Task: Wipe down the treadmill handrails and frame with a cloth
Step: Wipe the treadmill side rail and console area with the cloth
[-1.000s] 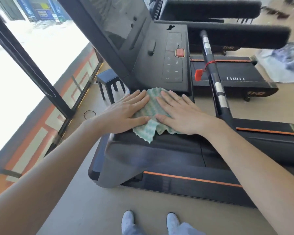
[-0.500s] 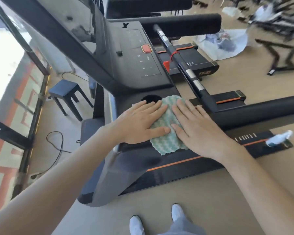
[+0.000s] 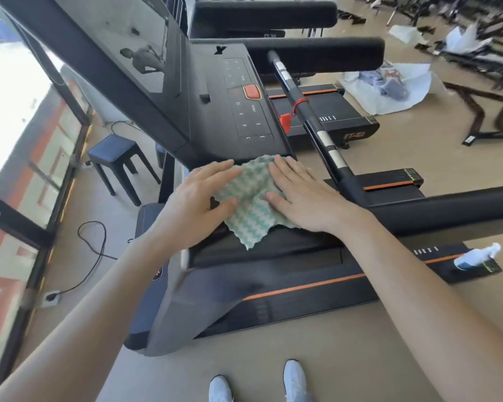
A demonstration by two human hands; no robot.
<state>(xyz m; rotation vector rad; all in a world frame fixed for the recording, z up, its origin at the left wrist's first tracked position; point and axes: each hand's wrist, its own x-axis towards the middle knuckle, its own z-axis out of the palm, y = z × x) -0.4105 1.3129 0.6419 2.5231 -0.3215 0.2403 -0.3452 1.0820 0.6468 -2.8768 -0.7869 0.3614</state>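
the left hand (image 3: 195,204) and right hand (image 3: 302,198) press flat, fingers straight, on the green cloth (image 3: 251,216) spread over the lower ledge of the treadmill console (image 3: 215,123), and the wipe should go best with even palm pressure, sliding the cloth as 1 pad toward the padded handrail (image 3: 453,208).

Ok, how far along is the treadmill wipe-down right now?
Done: nothing shows which surfaces are already wiped. In hand: left hand and right hand press the green cloth flat on the console's lower edge. Left, probably: the padded handrail at right, the crossbar and the lower frame; no hand is on them.
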